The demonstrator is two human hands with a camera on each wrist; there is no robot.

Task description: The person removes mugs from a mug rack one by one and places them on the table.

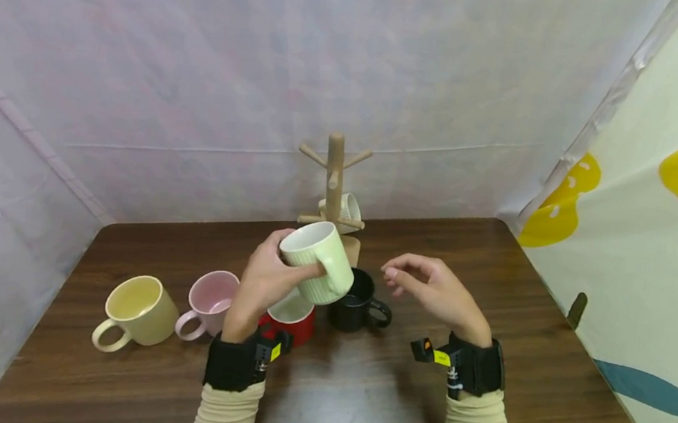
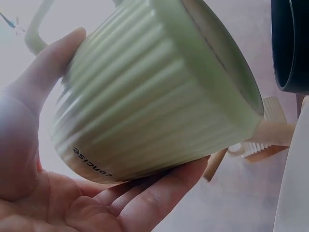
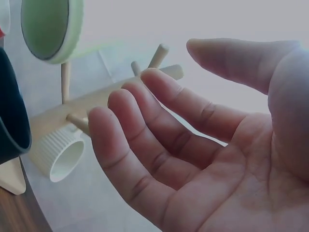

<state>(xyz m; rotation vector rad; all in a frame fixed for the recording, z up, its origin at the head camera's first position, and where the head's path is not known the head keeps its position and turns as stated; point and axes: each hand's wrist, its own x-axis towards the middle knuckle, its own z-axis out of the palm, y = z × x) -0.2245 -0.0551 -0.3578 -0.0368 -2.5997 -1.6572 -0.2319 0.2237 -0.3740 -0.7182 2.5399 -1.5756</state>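
My left hand (image 1: 266, 273) grips a pale green ribbed mug (image 1: 323, 281) around its body, tilted in the air with its handle turned to the right. In the left wrist view the word "concise" shows on the green mug (image 2: 149, 96), thumb on one side and fingers on the other. My right hand (image 1: 433, 288) hovers right of it, holding nothing, its fingers loosely bent in the right wrist view. A wooden mug tree (image 1: 334, 169) stands behind the green mug. On its lower part hangs a white ribbed mug (image 1: 349, 211).
A black mug (image 1: 351, 311) stands below the green mug, its handle to the right. Left of it are a red mug (image 1: 299, 329) partly behind my left wrist, a pink mug (image 1: 213, 295) and a yellow mug (image 1: 145, 311). All stand on the brown wooden table (image 1: 546, 375), with fabric walls around.
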